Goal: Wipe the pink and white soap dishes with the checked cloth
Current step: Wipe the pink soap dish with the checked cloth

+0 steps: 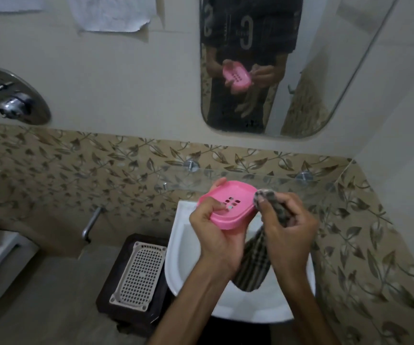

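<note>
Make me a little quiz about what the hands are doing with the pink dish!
1. True or false: the pink soap dish sits on the glass shelf.
2. Which hand grips the checked cloth?
3. What is below the hands: A) white sink B) bucket C) bed?

Key:
1. False; the left hand holds it up.
2. The right hand.
3. A.

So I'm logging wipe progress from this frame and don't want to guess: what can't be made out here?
- White soap dish: not identifiable anywhere in the head view.
- Pink soap dish underside: faces away; the left hand covers its near edge.
- Checked cloth middle: hidden inside the right hand.
- Whether the cloth tip touches the dish rim: blurred.
- Sink drain: behind both forearms.
- Mirror reflection: dim, cut by the top edge.
</note>
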